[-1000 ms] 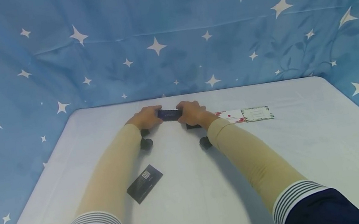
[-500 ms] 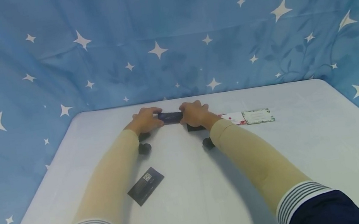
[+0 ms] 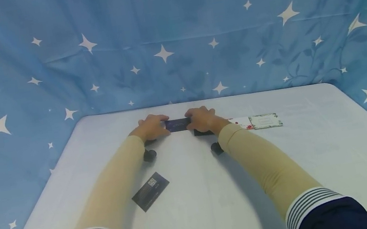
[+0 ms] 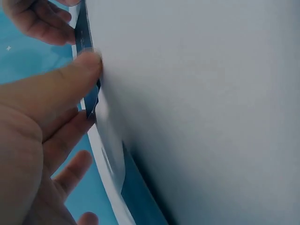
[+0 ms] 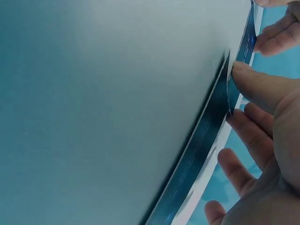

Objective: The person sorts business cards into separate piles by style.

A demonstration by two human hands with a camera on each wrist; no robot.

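At the far middle of the white table, both hands hold one dark card between them. My left hand pinches its left end and my right hand pinches its right end. In the left wrist view the thumb presses on the card's thin edge, with the other hand's fingers beyond. The right wrist view shows the same card edge-on, pinched by my right thumb. A dark card or small stack lies under my right wrist.
Another dark card with a QR code lies on the table beside my left forearm. Two light cards, one with red flowers and one with a green border, lie right of my right hand. Blue star-printed cloth surrounds the table.
Both hands still hold the dark card in the same grip. They sit slightly lower in the head view, mostly from the camera tilting up.
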